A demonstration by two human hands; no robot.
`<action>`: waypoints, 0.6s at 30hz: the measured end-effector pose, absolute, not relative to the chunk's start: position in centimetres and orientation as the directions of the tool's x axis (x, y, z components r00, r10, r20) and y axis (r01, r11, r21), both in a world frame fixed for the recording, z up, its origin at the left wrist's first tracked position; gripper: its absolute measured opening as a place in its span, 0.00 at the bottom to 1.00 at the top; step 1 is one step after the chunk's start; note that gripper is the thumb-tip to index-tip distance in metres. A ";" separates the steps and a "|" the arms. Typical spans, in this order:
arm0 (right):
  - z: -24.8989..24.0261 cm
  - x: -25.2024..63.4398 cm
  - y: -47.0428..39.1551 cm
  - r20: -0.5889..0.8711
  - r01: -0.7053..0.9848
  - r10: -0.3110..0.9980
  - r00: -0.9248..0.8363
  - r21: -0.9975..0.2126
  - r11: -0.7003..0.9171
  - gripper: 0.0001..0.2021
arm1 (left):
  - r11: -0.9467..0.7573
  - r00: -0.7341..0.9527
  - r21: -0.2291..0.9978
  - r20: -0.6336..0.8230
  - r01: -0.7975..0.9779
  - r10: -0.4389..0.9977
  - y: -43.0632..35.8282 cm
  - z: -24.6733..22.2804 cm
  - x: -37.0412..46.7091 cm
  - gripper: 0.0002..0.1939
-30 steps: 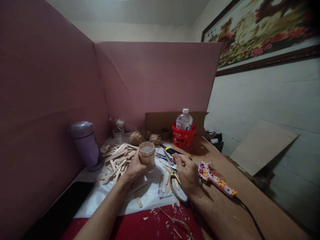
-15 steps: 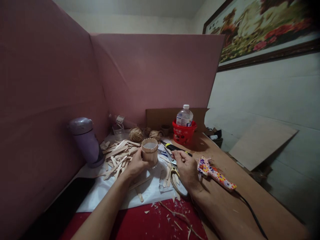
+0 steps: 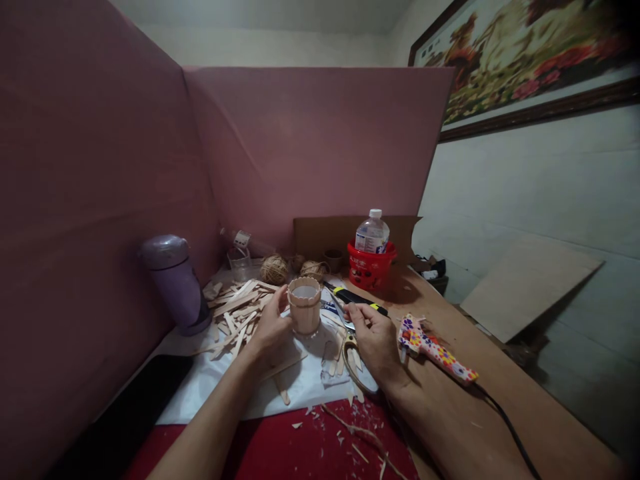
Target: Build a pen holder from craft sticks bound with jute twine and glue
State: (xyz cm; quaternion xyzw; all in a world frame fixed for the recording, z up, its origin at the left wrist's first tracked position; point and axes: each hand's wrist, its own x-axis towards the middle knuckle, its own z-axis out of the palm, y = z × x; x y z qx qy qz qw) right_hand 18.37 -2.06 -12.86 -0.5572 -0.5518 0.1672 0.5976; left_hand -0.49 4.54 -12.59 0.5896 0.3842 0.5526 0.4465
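A small cup covered in upright wooden craft sticks (image 3: 305,315), with a twine band below its scalloped rim, stands upright on a white sheet (image 3: 200,397). My left hand (image 3: 273,327) is curled against its left side, the thumb in front and the fingers partly hidden behind. To the right, my right hand (image 3: 373,337) has thumb and forefinger pinched together; whatever lies between them is too small to make out. Scissors with gold-coloured handles (image 3: 351,350) lie directly beside that hand. Just beyond its fingers is a black and yellow utility knife (image 3: 357,300).
Loose craft sticks (image 3: 240,310) are piled at left, near a purple flask (image 3: 177,287). Twine balls (image 3: 274,269) sit behind. A red bucket (image 3: 371,270) holds a plastic bottle (image 3: 373,233). At right lies a flower-patterned glue gun (image 3: 435,350) with a cord.
My left hand has drawn back slightly leftward against the cup, its thumb covering less of the front. My right hand keeps its pinch. The whole view has shifted a little.
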 end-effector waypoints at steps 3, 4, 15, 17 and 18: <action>-12.8 18.3 -2.1 0.471 0.408 0.816 0.335 -0.853 0.325 0.17 | -0.369 -0.121 0.918 0.387 0.144 0.914 5.3 -12.2 -1.7 0.22; -12.8 18.2 -2.1 0.471 0.403 0.816 0.336 -0.855 0.328 0.17 | -0.380 -0.196 0.902 0.419 0.207 0.887 5.5 -11.9 -2.3 0.19; -13.1 18.3 -1.9 0.484 0.388 0.816 0.318 -0.851 0.354 0.17 | -0.110 -0.336 0.635 0.537 0.764 0.773 5.7 -11.1 -6.6 0.07; -13.1 18.3 -1.9 0.489 0.388 0.811 0.321 -0.849 0.358 0.17 | -0.108 -0.242 0.540 0.535 0.834 0.810 5.6 -11.5 -6.2 0.07; -13.0 18.2 -1.9 0.491 0.389 0.810 0.319 -0.848 0.361 0.17 | -0.116 -0.192 0.492 0.531 0.863 0.825 5.6 -11.7 -6.0 0.08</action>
